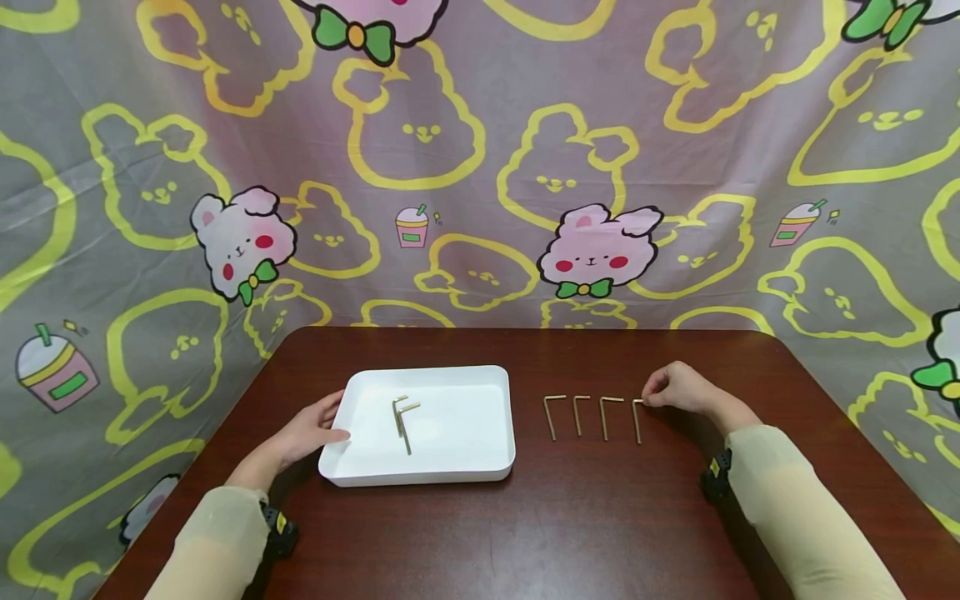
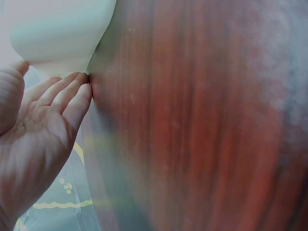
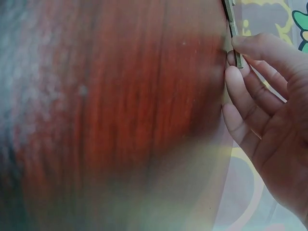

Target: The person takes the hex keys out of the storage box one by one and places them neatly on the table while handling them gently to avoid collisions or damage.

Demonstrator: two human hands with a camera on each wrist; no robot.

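While pinched, L-key's long arm point(image 1: 638, 425) nearward.

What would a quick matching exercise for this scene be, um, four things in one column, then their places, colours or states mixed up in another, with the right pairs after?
Column one
1. Left hand's fingers
2. Table
3. Tray
4. Right hand's fingers

Column two
A. contains L-shaped rods
B. pinching the short arm of the row's rightmost rod
C. at the left edge of a white container
D. dark reddish brown

Right pairs: 1-C, 2-D, 3-A, 4-B
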